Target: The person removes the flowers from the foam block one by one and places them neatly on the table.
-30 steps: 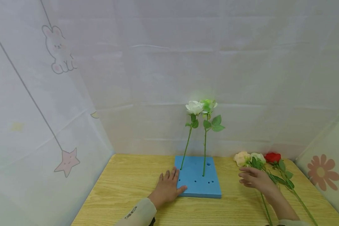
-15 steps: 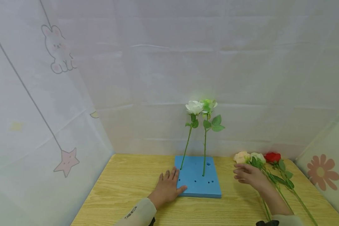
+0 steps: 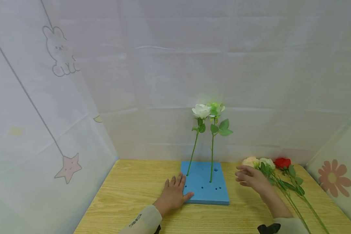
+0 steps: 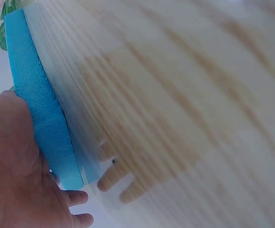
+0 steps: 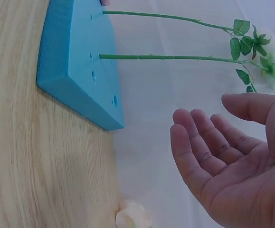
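My left hand [image 3: 172,193] rests with spread fingers on the left edge of a blue foam block [image 3: 206,195]; in the left wrist view the palm lies against the block's side. Two artificial roses stand in holes of the block: a white rose [image 3: 201,111] leaning slightly right, and a green-white rose [image 3: 217,109] nearly upright. To the right of the block, my right hand [image 3: 253,180] hovers above the table with loosely bent fingers. Nothing is between its fingers and thumb, as the right wrist view shows. Behind it lie a peach rose [image 3: 249,161] and another white rose [image 3: 267,163].
A red rose [image 3: 282,162] lies at the far right of the wooden table [image 3: 134,185], its long stem running toward the front edge. Several free holes dot the block. A pale curtain [image 3: 169,81] hangs behind the table, with printed sheets at both sides.
My right hand has moved left, away from the lying roses and toward the block, holding nothing. The left hand, the block and its two standing roses have stayed in place.
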{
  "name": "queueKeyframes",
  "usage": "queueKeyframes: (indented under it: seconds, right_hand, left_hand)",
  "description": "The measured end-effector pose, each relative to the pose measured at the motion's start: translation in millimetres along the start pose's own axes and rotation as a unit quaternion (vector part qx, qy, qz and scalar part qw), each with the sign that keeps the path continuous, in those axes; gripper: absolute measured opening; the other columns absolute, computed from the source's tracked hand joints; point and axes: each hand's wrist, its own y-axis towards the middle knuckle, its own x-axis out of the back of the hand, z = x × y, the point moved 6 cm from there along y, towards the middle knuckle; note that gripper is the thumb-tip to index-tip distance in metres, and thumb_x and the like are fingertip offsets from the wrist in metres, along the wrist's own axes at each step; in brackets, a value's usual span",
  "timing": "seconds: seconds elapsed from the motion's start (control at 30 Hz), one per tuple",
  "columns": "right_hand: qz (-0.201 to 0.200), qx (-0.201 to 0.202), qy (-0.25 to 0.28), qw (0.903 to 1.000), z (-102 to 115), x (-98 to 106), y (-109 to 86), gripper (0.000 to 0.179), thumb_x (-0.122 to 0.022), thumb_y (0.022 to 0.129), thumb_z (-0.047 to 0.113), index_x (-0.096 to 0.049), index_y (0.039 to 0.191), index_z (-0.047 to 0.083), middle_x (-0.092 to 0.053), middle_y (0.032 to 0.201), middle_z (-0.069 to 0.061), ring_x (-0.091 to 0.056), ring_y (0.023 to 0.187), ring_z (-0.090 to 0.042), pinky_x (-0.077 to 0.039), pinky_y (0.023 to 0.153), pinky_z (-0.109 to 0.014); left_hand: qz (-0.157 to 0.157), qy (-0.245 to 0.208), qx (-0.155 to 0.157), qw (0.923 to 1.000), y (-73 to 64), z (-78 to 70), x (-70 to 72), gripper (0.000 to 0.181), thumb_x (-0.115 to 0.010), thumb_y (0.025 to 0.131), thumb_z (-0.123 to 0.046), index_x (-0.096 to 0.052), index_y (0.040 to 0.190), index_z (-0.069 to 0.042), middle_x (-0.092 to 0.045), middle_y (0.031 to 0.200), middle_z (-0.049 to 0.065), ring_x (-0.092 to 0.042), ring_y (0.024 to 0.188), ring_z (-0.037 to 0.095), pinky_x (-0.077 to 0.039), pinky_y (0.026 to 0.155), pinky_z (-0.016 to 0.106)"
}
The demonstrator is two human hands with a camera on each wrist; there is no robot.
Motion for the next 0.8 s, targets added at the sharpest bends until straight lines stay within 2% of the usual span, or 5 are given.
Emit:
queueKeyframes:
  seconds: [0.27,0.53,0.8]
  right_hand:
    - [-0.009,-0.005,0.016,0.9998,5.1,-7.0,7.2,0.062,-0.067,0.1,0.032,-0.044,0.15,0.002,-0.064,0.128,-0.018,-0.068,0.11,-0.03,-0.056,0.094,-0.044]
    - [-0.007,-0.007,0.036,0.9993,8.0,-13.1,16.0,0.059,-0.066,0.101,0.028,-0.045,0.147,-0.001,-0.064,0.126,-0.019,-0.068,0.11,-0.031,-0.055,0.095,-0.046]
    - [-0.016,-0.013,0.048,0.9987,11.5,-18.0,21.9,0.056,-0.066,0.101,0.028,-0.047,0.147,0.002,-0.063,0.129,-0.018,-0.066,0.113,-0.032,-0.054,0.098,-0.047]
  left_hand:
    - [0.006,-0.003,-0.001,1.0,-0.8,-1.5,2.0,0.092,-0.026,0.098,-0.077,-0.017,0.164,-0.014,-0.012,0.17,0.009,-0.023,0.152,0.04,-0.023,0.118,0.064]
    - [0.004,0.0,0.0,1.0,-1.7,-2.7,4.1,0.091,-0.028,0.098,-0.075,-0.017,0.164,-0.013,-0.012,0.17,0.009,-0.024,0.152,0.04,-0.023,0.117,0.064]
    - [0.002,-0.005,-0.001,1.0,-1.9,-2.4,5.6,0.09,-0.03,0.099,-0.074,-0.018,0.164,-0.012,-0.013,0.17,0.01,-0.024,0.151,0.041,-0.023,0.117,0.064]
